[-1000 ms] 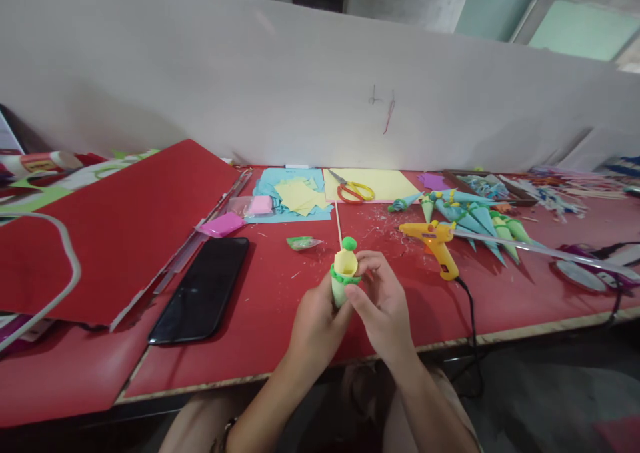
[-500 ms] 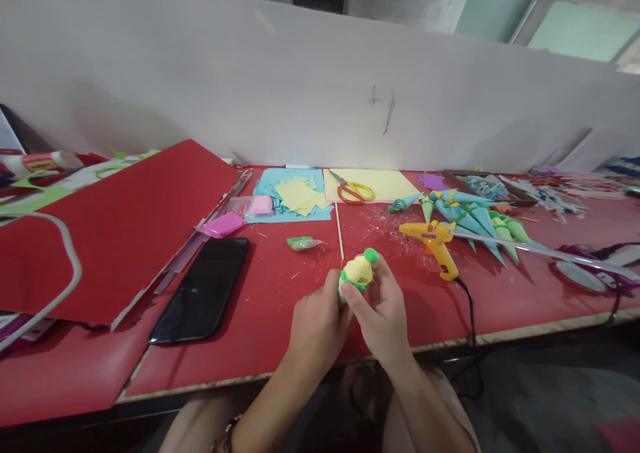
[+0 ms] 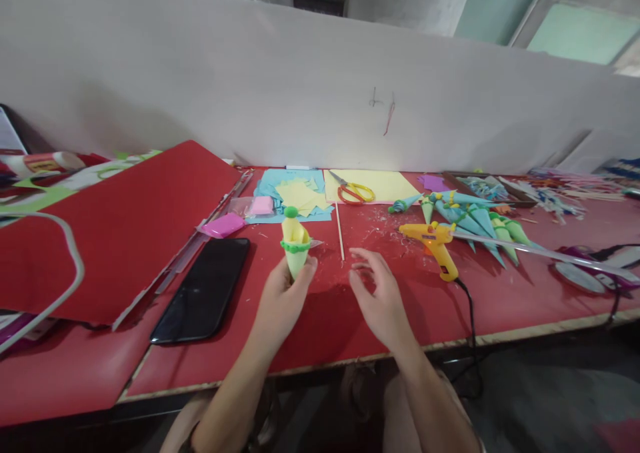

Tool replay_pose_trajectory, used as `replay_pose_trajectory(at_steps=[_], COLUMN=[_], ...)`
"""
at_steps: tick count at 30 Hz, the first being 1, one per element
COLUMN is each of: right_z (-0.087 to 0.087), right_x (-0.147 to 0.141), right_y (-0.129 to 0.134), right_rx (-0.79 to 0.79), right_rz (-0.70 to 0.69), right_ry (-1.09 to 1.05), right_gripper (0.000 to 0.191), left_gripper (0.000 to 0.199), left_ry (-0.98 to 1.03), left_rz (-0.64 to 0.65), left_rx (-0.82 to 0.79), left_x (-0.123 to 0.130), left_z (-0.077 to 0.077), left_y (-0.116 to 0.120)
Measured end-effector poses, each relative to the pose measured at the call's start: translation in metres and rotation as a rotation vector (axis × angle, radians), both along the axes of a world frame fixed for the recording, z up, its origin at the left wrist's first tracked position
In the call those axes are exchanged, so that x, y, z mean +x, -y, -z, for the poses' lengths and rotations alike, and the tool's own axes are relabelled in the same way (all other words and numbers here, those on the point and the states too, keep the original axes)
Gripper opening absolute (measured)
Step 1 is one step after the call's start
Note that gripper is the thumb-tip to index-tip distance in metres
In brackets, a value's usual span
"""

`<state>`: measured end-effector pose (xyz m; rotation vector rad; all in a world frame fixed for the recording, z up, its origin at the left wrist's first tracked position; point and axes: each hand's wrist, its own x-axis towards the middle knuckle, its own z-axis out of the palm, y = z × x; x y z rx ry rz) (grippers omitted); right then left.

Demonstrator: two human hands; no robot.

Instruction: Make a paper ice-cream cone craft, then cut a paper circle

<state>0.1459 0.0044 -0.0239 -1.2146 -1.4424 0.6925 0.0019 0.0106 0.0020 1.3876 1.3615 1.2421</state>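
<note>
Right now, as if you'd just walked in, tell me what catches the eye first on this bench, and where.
Probably the pale green paper cone topped by a bright green ball, held in the left hand near the middle of the view. Next comes the yellow glue gun, to the right beyond the right hand. At the left, a large red sheet spreads beside a black phone.

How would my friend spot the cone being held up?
On the red table, find the black phone. Right of it, the left hand holds a pale green cone topped with a green ball. Other cones lie heaped near the yellow glue gun; only this one is held.
</note>
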Motion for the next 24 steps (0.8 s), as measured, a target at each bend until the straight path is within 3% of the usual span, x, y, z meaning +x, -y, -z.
replay_pose_trajectory(at_steps=[6,12,16,24], right_z=[0.005,0.007,0.006,0.0], right_x=[-0.009,-0.011,-0.01,-0.008], right_y=[0.003,0.005,0.005,0.005], right_rx=[-0.036,-0.024,0.011,0.033], right_rz=[-0.116,-0.115,-0.101,-0.053], right_ry=[0.275,0.309,0.293,0.271], right_gripper=[0.034,0.03,0.029,0.025], left_gripper=[0.021,0.024,0.029,0.031], left_ry=[-0.492,-0.94,-1.016,-0.987], left_rz=[-0.161,0.116,0.166,0.154], left_rx=[0.287,0.332,0.341,0.35], left_x=[-0.021,-0.03,-0.029,-0.027], left_z=[0.002,0.022,0.03,0.023], left_y=[-0.013,-0.022,-0.023,-0.023])
